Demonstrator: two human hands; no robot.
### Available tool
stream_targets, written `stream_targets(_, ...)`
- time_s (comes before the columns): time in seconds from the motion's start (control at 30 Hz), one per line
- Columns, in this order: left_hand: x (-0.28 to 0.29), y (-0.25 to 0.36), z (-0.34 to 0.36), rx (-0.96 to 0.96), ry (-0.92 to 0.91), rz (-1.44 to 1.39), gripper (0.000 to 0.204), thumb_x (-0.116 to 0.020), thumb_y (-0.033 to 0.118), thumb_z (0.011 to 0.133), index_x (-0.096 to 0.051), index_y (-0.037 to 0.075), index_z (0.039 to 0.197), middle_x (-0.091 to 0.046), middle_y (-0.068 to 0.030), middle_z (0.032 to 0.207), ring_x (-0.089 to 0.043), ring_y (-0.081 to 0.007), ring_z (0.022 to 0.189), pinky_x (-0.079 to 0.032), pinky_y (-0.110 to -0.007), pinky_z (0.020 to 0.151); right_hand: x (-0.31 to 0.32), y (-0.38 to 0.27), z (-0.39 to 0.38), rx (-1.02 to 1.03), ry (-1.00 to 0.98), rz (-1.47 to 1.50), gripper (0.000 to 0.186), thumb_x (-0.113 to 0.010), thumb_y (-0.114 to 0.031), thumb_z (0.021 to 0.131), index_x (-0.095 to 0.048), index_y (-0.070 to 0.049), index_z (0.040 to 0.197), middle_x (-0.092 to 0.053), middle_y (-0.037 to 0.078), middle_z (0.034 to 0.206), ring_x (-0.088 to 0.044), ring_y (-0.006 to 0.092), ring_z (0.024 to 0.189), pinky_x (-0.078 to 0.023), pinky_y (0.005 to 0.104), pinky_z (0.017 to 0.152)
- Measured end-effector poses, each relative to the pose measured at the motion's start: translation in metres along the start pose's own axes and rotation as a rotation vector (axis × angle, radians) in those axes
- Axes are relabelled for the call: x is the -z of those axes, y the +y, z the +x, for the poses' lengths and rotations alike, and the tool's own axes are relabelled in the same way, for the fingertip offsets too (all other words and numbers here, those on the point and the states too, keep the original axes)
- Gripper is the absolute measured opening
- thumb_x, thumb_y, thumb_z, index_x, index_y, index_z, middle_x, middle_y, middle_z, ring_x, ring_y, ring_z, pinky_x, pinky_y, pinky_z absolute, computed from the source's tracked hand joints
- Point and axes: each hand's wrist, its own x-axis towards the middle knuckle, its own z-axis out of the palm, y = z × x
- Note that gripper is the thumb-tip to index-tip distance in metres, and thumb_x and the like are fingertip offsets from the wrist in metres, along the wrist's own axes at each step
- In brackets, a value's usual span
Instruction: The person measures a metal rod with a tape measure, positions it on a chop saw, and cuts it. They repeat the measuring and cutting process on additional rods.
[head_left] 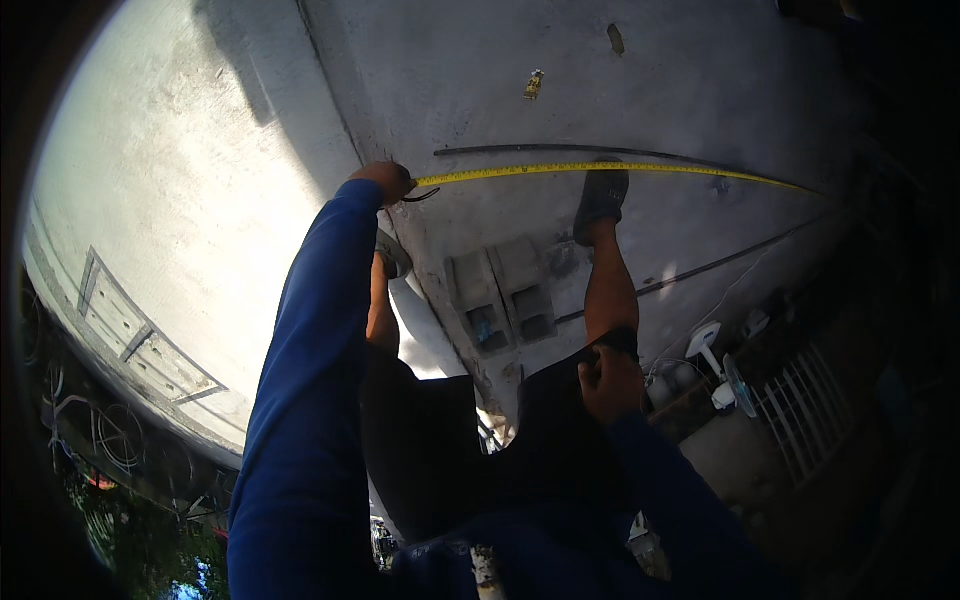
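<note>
My left hand (388,182) is closed on the near end of a yellow tape measure (520,169), with a dark strap loop (422,196) hanging beside it. The blade runs out to the right across the concrete floor, passing over the tip of my right shoe (602,205). Its far end fades into shadow. Just beyond the blade lies a thin dark rod (560,150), nearly parallel to it. My right hand (610,385) rests by my right knee, fingers curled in; whether anything is inside them is hidden.
Hollow concrete blocks (478,300) sit on the floor between my feet. A second dark rod (690,275) extends to the right. A white fan (735,385) and a slatted rack (805,410) stand at the right. A yellow wrapper (534,84) lies farther off.
</note>
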Motion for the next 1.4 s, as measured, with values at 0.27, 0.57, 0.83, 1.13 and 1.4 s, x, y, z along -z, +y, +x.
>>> stream_targets(0.27, -0.013, -0.027, 0.068, 0.078, -0.001, -0.079, 0.042, -0.049, 0.042, 0.104, -0.072, 0.010, 0.119, -0.074, -0.0134, 0.103, -0.071, -0.0316, 0.095, -0.053, -0.045, 0.086, 0.009, -0.016, 0.017, -0.041, -0.028, -0.048, 0.037, -0.076, -0.024, 0.084, -0.066, -0.001, 0.111, -0.064, 0.014, 0.085, -0.064, 0.0323, 0.079, -0.051, 0.0489, 0.078)
stream_targets(0.57, -0.020, -0.045, 0.118, 0.178, -0.065, -0.196, 0.042, -0.051, 0.040, 0.103, -0.071, 0.008, 0.119, -0.073, -0.0148, 0.101, -0.071, -0.0309, 0.093, -0.053, -0.044, 0.085, 0.014, -0.018, 0.028, 0.032, 0.031, -0.040, 0.039, -0.077, -0.023, 0.079, -0.066, -0.004, 0.111, -0.061, 0.009, 0.078, -0.060, 0.0292, 0.073, -0.050, 0.0460, 0.069)
stream_targets(0.83, -0.022, -0.051, 0.133, 0.200, 0.044, -0.160, 0.042, -0.051, 0.040, 0.103, -0.070, 0.010, 0.126, -0.071, -0.0156, 0.119, -0.069, -0.0324, 0.108, -0.051, -0.044, 0.096, 0.019, -0.020, 0.036, 0.085, 0.055, -0.032, 0.035, -0.074, -0.024, 0.078, -0.066, -0.005, 0.107, -0.059, 0.007, 0.074, -0.059, 0.0294, 0.072, -0.047, 0.0474, 0.070)
stream_targets(1.13, -0.015, -0.047, 0.131, 0.258, 0.015, -0.171, 0.042, -0.049, 0.042, 0.105, -0.068, 0.015, 0.130, -0.070, -0.0124, 0.122, -0.067, -0.0307, 0.114, -0.051, -0.043, 0.099, 0.021, -0.022, 0.040, 0.149, 0.078, -0.057, 0.032, -0.073, -0.026, 0.080, -0.066, -0.005, 0.103, -0.057, 0.005, 0.069, -0.058, 0.0277, 0.068, -0.045, 0.0457, 0.066)
stream_targets(1.4, -0.019, -0.050, 0.133, 0.224, 0.029, -0.163, 0.041, -0.050, 0.042, 0.104, -0.068, 0.018, 0.131, -0.071, -0.0102, 0.123, -0.067, -0.0304, 0.114, -0.051, -0.043, 0.099, 0.018, -0.022, 0.043, 0.168, 0.114, -0.053, 0.034, -0.071, -0.034, 0.084, -0.067, -0.004, 0.101, -0.056, 0.006, 0.067, -0.057, 0.0279, 0.065, -0.045, 0.0455, 0.064)
